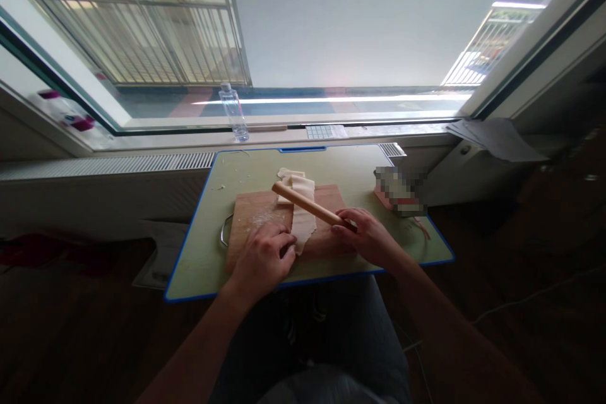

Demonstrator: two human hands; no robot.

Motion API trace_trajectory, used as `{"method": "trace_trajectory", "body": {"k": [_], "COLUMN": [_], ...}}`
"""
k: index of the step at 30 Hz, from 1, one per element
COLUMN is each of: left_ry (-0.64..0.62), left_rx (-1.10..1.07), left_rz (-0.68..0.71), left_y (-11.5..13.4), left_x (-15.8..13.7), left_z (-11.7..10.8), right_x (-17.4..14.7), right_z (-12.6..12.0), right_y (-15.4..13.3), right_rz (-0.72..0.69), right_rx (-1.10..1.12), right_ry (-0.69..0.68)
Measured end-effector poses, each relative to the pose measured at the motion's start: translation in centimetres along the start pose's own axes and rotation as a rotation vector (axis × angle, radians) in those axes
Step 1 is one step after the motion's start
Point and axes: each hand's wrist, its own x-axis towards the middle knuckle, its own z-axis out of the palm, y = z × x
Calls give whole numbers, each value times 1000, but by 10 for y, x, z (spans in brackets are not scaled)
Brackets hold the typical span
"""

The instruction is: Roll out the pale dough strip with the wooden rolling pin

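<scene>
My right hand (367,233) is wrapped round one end of a wooden rolling pin (307,202). The pin slants up to the left, its far end over a pale strip of dough (305,227). My left hand (267,252) has its fingers curled, with thumb and forefinger at the near left edge of the dough. The strip lies lengthwise on a wooden cutting board (246,202), its far part folded or overlapping. White flour dusts the board beside the left hand. The left fingertips are partly hidden.
The board rests on a pale green folding table (203,259) with a blue rim. A blurred-out object (400,192) stands at the table's right. On the windowsill are a clear bottle (234,113) and another bottle with purple parts (71,117). Papers (497,139) lie at the right.
</scene>
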Motion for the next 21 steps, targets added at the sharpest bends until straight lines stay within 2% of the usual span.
{"method": "trace_trajectory", "body": {"k": [7, 12, 17, 21], "left_ry": [57, 63, 125, 133], "left_rx": [-34, -53, 20, -8], "left_rz": [29, 96, 120, 157], "left_y": [19, 22, 23, 23], "left_x": [-18, -29, -27, -25], "left_z": [7, 16, 21, 20], "right_x": [2, 0, 0, 1], "right_z": [-4, -7, -9, -12], "right_y": [-10, -15, -14, -17], "right_rz": [-81, -130, -176, -192], "right_rx": [-114, -172, -194, -262], "right_ry": [-76, -126, -159, -162]}}
